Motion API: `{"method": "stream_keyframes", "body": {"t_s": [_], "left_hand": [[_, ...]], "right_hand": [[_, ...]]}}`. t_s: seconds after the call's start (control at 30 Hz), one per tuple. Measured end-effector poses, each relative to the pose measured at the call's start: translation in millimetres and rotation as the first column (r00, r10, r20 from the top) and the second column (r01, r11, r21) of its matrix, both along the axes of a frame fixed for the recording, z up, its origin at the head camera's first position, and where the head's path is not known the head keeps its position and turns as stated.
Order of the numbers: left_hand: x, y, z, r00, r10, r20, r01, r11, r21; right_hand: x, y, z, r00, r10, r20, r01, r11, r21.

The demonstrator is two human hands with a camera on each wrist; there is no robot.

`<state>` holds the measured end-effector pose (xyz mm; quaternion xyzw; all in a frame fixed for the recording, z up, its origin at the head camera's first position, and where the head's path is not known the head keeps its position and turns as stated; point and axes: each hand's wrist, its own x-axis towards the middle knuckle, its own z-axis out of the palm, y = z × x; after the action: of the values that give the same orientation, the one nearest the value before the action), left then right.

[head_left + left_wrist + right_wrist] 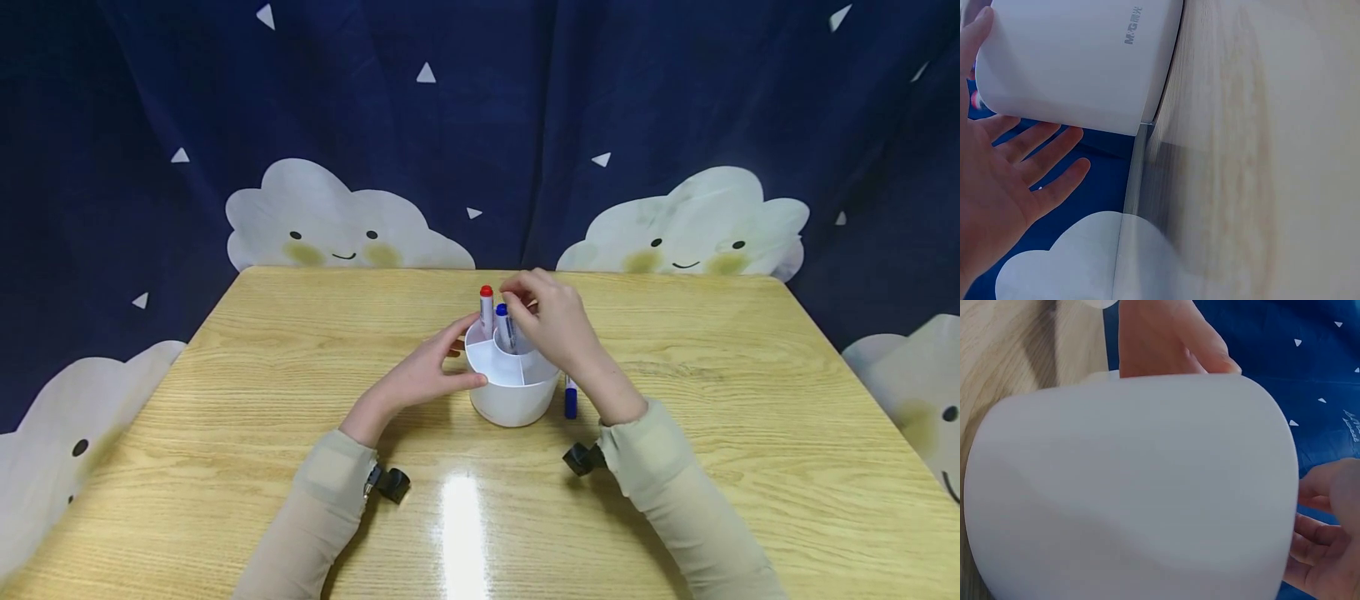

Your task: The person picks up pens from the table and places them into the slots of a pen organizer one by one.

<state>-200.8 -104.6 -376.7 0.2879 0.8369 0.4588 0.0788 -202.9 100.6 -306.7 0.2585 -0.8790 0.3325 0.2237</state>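
A white pen holder [516,404] with several compartments stands upright on the table. My left hand [423,367] holds it from the left, thumb on the near rim and fingers around the far side. A red-capped marker [487,312] stands in its back left compartment, and a blue-capped marker [506,333] in the round middle one. My right hand [551,321] is over the holder's right side, its bent thumb and index finger just above the blue cap, seemingly with nothing between them. Another blue-capped marker [572,403] lies on the table right of the holder, partly hidden.
The wooden table [300,467] reaches back to a dark blue curtain [480,125] with smiling clouds and white triangles. Black wrist cameras [393,485] hang under the sleeves. In the left wrist view the holder's wall [1072,62] bears a printed logo.
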Motion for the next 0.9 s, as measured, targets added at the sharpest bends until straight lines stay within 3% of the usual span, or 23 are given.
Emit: {"method": "stream_keyframes", "body": {"t_s": [0.43, 0.7, 0.9], "left_hand": [[-0.4, 0, 0.0, 1.0, 0.006, 0.007, -0.006, 1.0, -0.005], [-0.3, 1, -0.4, 1.0, 0.016, 0.018, -0.016, 1.0, -0.022], [-0.6, 1, -0.4, 1.0, 0.017, 0.021, -0.017, 0.999, -0.028]], "right_hand": [[-1.2, 32, -3.6, 0.99, -0.127, 0.065, 0.13, 0.99, -0.046], [-9.6, 54, -17.5, 0.965, -0.211, 0.156, 0.217, 0.976, -0.023], [-16.4, 64, -31.7, 0.927, -0.254, 0.277, 0.242, 0.967, 0.078]]}}
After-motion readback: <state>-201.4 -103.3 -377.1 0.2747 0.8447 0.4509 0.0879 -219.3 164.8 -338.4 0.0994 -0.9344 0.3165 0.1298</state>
